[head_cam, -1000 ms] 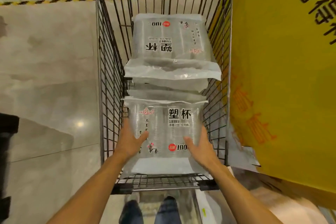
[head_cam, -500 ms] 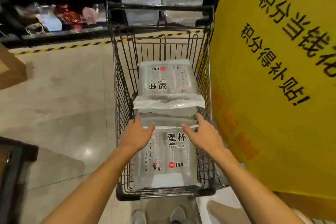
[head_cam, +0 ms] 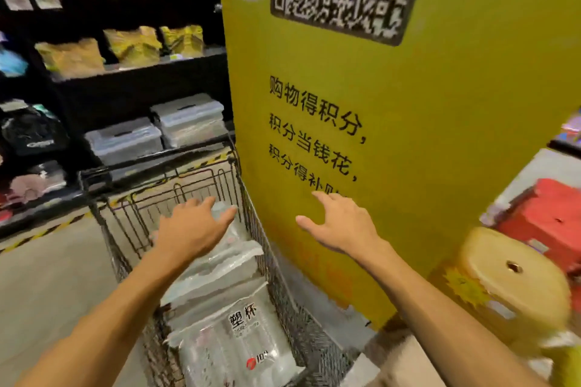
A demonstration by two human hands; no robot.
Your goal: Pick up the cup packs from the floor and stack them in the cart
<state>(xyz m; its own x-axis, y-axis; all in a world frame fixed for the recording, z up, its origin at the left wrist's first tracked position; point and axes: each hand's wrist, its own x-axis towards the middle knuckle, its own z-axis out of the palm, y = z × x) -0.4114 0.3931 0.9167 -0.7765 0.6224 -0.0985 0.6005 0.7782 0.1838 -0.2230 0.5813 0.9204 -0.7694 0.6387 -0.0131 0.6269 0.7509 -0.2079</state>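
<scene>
A wire shopping cart stands in front of me with clear plastic cup packs stacked inside. The near cup pack shows black characters and a red dot on top. A far cup pack lies behind it, partly hidden by my left arm. My left hand hovers over the far pack with fingers spread and holds nothing. My right hand is raised to the right of the cart, fingers spread, in front of the yellow pillar, empty. No pack on the floor is in view.
A yellow pillar with a QR code and black text stands tight against the cart's right side. Dark shelves with packaged goods and clear storage boxes lie beyond the cart. A yellow stool and red crate sit at right.
Both hands let go of the near cup pack and rose. My view swung up and to the right. The right hand moved out past the cart's right side.
</scene>
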